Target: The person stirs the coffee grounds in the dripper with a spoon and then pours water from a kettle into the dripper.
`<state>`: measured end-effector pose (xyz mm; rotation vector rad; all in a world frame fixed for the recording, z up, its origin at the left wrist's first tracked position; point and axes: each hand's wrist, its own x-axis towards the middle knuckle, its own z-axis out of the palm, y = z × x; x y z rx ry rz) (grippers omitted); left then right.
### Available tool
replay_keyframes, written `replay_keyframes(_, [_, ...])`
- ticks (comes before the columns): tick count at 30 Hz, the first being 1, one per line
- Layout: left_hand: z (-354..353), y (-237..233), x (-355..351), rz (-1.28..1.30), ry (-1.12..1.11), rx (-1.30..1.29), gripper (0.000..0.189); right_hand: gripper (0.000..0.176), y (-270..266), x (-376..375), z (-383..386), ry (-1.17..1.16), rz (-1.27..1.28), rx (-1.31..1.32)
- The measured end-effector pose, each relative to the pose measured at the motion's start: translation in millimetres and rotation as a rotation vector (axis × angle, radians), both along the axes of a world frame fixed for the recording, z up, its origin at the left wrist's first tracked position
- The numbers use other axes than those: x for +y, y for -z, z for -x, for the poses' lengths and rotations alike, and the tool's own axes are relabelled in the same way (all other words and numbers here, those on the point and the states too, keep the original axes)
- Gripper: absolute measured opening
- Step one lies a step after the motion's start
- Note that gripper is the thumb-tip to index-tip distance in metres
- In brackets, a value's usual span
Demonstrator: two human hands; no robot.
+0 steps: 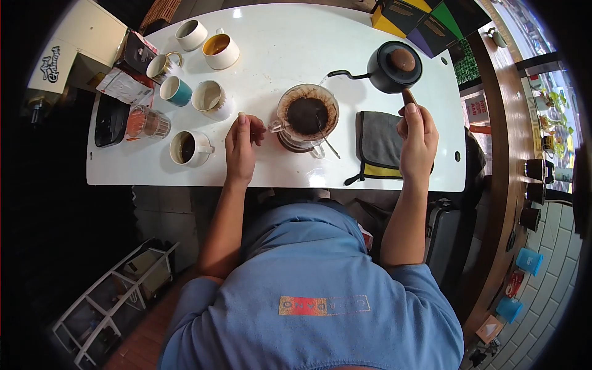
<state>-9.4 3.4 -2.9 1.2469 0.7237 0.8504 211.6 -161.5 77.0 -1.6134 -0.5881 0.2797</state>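
Note:
My right hand [417, 132] is closed around the wooden handle of a black gooseneck kettle [388, 77] with a round brown lid knob. Its spout points left, and a thin stream of water falls from the tip at the far rim of a clear glass coffee dripper [335, 117]. Dark wet coffee grounds [305, 115] fill the paper filter inside. A slim metal spoon [328, 143] leans out over the near right rim. Under the dripper is a glass server [317, 152]. My left hand [244, 145] rests beside the dripper's handle, thumb up and fingers loosely bent, holding nothing visible.
Left on the white table [277, 37] stand several cups, including a mug of dark coffee [190, 148], a teal cup [176, 91] and a ribbed glass [148, 122]. A folded grey cloth [377, 139] lies below the kettle. Dark boxes [431, 24] stand at the back right.

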Motion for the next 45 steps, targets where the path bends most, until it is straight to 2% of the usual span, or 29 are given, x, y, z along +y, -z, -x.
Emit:
replay_keyframes(12, [9, 2, -2, -0.001, -0.021, -0.016, 0.042, 0.029, 2, 24, 17, -0.052, 0.020, -0.020])
replay_keyframes(20, [9, 5, -3, 0.005, -0.012, -0.031, 0.042, 0.028, -8, 11, 26, -0.119, 0.033, -0.009])
replay_keyframes(22, [9, 6, -3, 0.018, -0.008, -0.028, 0.043, 0.033, -6, 3, 25, -0.147, 0.018, 0.035])
replay_keyframes(25, [8, 7, -4, 0.014, -0.005, -0.018, 0.044, 0.028, -10, 0, 31, -0.136, -0.008, 0.053])
replay_keyframes(29, [7, 9, -5, 0.021, 0.008, -0.019, 0.044, 0.032, -13, -12, 31, -0.151, 0.050, 0.057])
replay_keyframes(38, [6, 9, -7, 0.017, 0.006, -0.028, 0.043, 0.027, -12, -10, 41, -0.142, -0.017, 0.059])
replay_keyframes(45, [8, 12, -6, 0.018, 0.012, -0.007, 0.045, 0.027, -11, -14, 36, -0.139, -0.065, 0.162])
